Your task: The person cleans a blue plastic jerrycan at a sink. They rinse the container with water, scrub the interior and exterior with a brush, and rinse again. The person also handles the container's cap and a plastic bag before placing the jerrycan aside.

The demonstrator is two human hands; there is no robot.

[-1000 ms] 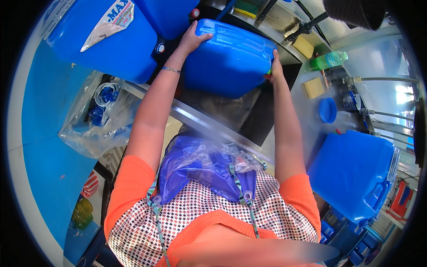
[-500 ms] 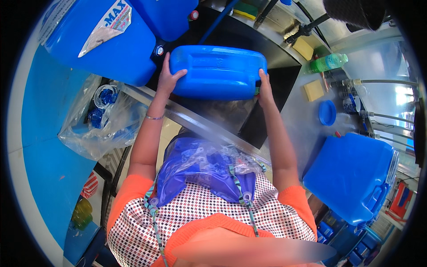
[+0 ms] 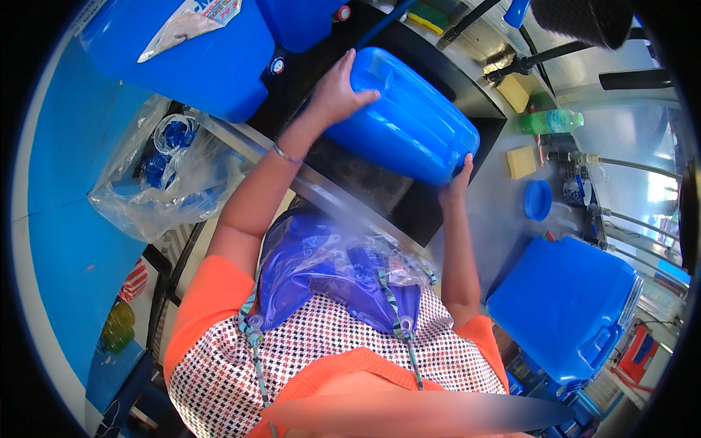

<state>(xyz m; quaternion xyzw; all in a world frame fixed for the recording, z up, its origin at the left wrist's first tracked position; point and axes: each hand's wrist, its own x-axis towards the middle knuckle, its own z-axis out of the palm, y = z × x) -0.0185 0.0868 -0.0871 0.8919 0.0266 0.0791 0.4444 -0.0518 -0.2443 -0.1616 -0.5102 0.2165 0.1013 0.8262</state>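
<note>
A blue plastic jerrycan (image 3: 420,120) lies slantwise across a dark sink basin (image 3: 350,171), its left end farther from me and its right end nearer. My left hand (image 3: 339,95) grips the far left end, thumb stretched over the upper face. At the near right end, my right hand (image 3: 458,182) is closed on the edge with the thumb on top; its other fingers are mostly hidden. The underside and any mouth of the jerrycan are hidden from view.
Big blue containers (image 3: 197,66) stand at the far left. Beside them sits a clear plastic bag (image 3: 124,193) with blue caps. Along the right counter are a green bottle (image 3: 551,121), a yellow sponge (image 3: 521,162), a round blue lid (image 3: 537,200) and another blue jerrycan (image 3: 562,299).
The jerrycan has turned clockwise and shifted right, from nearly level to slanted. My left hand has moved right and away from me; my right hand has come slightly nearer and to the right.
</note>
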